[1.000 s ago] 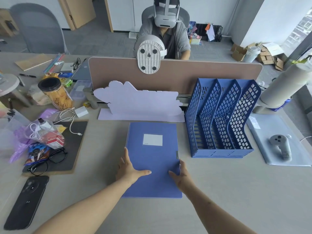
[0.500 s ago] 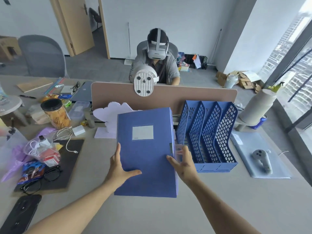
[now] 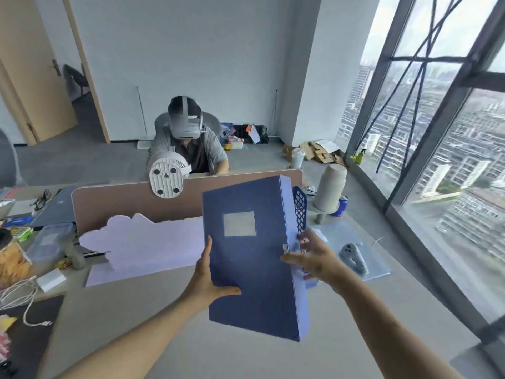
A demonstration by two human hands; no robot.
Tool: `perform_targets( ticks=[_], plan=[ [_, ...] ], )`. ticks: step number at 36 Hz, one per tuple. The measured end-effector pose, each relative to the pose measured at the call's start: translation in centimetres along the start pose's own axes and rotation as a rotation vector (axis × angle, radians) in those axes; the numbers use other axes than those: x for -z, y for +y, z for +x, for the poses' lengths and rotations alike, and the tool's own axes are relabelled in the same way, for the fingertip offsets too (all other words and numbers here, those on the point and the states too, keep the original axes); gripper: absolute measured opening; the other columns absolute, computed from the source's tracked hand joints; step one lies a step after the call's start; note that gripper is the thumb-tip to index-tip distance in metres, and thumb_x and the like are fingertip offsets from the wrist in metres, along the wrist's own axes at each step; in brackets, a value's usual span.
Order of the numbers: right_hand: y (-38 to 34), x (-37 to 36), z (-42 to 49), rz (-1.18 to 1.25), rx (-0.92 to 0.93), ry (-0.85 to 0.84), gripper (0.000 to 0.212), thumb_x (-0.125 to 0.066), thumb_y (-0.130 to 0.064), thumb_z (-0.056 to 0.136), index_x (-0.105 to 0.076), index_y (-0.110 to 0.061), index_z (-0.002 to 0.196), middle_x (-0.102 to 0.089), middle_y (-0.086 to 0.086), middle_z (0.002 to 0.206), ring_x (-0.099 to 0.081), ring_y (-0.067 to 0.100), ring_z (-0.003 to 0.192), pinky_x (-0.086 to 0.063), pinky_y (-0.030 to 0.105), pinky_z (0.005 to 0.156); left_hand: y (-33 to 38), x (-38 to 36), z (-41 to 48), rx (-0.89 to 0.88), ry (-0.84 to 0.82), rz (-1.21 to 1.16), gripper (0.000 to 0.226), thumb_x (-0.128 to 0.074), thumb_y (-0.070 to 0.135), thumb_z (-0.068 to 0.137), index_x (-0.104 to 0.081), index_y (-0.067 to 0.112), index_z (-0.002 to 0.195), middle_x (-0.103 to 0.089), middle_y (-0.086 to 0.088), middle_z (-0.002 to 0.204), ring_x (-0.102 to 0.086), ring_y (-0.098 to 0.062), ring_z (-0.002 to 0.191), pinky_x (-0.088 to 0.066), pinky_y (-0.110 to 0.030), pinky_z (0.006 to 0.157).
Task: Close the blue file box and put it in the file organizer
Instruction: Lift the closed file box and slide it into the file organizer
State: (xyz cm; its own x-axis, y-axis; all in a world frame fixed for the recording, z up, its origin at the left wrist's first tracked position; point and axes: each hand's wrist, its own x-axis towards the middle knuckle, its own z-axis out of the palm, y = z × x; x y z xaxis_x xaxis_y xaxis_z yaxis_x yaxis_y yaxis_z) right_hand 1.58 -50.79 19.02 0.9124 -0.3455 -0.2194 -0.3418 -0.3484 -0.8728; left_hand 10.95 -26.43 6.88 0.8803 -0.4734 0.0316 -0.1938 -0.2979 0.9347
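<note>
Blue file box (image 3: pixel 254 258) is hanging in the air above the bench (image 3: pixel 136 310), lid shut, long axis near upright and leaning left at the top. Left hand (image 3: pixel 207 280) is taking the left long edge: thumb on the front face, fingers behind, grip clamping the box. Right hand (image 3: pixel 314 258) is sitting at the right edge by the metal clasp, fingers spread; grip looking loose, more steadying than clamping. File organizer (image 3: pixel 300 212) is lying directly behind the box and beyond the right hand, mostly hidden; only a strip of blue lattice is showing. Right hand is nearer to it. Judging the next move: carrying the box forward and right, spine edge down, into a slot.
</note>
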Motion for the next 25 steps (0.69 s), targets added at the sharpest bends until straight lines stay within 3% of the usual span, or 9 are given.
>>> perform_targets(
  ticks=[5,10,13,17,20,25],
  plan=[
    [0.0,2.4,-1.7,-0.077,0.047,0.187,0.048,-0.079,-0.035,0.061,-0.050,-0.025,0.097,-0.058,-0.003,0.099,-0.057,0.019,0.076,-0.048,0.033,0.060,2.7,-2.9,2.9,-0.008,-0.116,-0.039,0.149,-0.090,0.063,0.038,0.012,0.053,0.146,-0.009,0.027,0.154,-0.022,-0.017,0.148,-0.040,-0.052,0.112],
    [-0.4,3.5,-3.3,-0.317,0.038,0.374,0.049,-0.072,-0.043,0.061,-0.046,-0.031,0.101,-0.059,-0.017,0.098,-0.063,0.022,0.085,-0.054,0.039,0.073,5.9,-6.3,4.8,-0.018,-0.166,-0.058,0.129,-0.084,0.054,0.065,0.013,0.043,0.149,0.001,0.026,0.152,-0.007,-0.008,0.150,-0.025,-0.044,0.121],
    [-0.3,3.7,-3.4,-0.351,0.013,0.410,0.050,-0.072,-0.044,0.061,-0.045,-0.031,0.100,-0.062,-0.014,0.101,-0.063,0.025,0.085,-0.051,0.037,0.071,8.0,-7.9,6.0,-0.004,-0.168,-0.026,0.124,-0.077,0.067,0.064,0.013,0.050,0.147,-0.003,0.019,0.161,-0.020,-0.015,0.149,-0.032,-0.046,0.118],
    [-0.8,3.6,-3.2,-0.327,0.020,0.454,0.049,-0.071,-0.046,0.063,-0.045,-0.027,0.100,-0.065,-0.008,0.095,-0.064,0.027,0.085,-0.051,0.038,0.072,10.0,-8.3,7.7,-0.013,-0.161,-0.034,0.121,-0.077,0.056,0.071,0.015,0.042,0.149,-0.002,0.010,0.164,-0.014,-0.016,0.150,-0.027,-0.045,0.120],
    [-1.1,3.2,-2.5,-0.283,0.037,0.485,0.050,-0.071,-0.046,0.063,-0.043,-0.024,0.098,-0.064,-0.005,0.092,-0.064,0.030,0.083,-0.053,0.040,0.072,11.1,-7.3,8.7,-0.046,-0.175,-0.017,0.124,-0.079,0.061,0.065,0.010,0.042,0.151,-0.011,0.006,0.164,-0.022,-0.018,0.148,-0.028,-0.047,0.119],
    [-1.1,1.7,-0.8,-0.304,0.097,0.489,0.052,-0.069,-0.048,0.064,-0.035,-0.021,0.093,-0.060,-0.005,0.087,-0.059,0.031,0.084,-0.041,0.037,0.061,11.3,-5.7,10.7,-0.091,-0.145,0.134,0.110,-0.078,0.036,0.079,0.002,0.030,0.155,-0.017,0.000,0.163,-0.024,-0.020,0.148,-0.025,-0.037,0.119]
  ],
)
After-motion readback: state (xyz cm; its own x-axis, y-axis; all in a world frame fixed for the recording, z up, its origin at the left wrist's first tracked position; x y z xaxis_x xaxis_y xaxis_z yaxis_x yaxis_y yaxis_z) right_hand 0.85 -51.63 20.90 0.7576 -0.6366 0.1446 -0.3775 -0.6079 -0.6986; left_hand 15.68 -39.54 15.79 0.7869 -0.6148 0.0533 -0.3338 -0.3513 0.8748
